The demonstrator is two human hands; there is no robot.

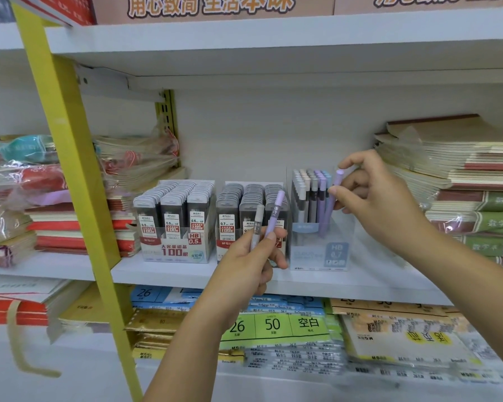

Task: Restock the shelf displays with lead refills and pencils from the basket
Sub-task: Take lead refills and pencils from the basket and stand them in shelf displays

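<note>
On the white shelf (186,274) stand three display boxes: a 0.5 lead refill box (176,224), a 0.7 lead refill box (251,221) and a clear box of pastel lead tubes (317,224). My left hand (253,256) grips two tubes upright in front of the 0.7 box, one grey (257,224) and one purple (274,213). My right hand (372,192) pinches a purple tube (330,201) whose lower end is inside the clear box, at its front right. The basket is out of view.
Stacks of notebooks (459,181) crowd the shelf to the right of the clear box, and wrapped notebook packs (70,198) lie to the left. A yellow upright (79,198) slants across the left. Paper packs (273,329) fill the shelf below.
</note>
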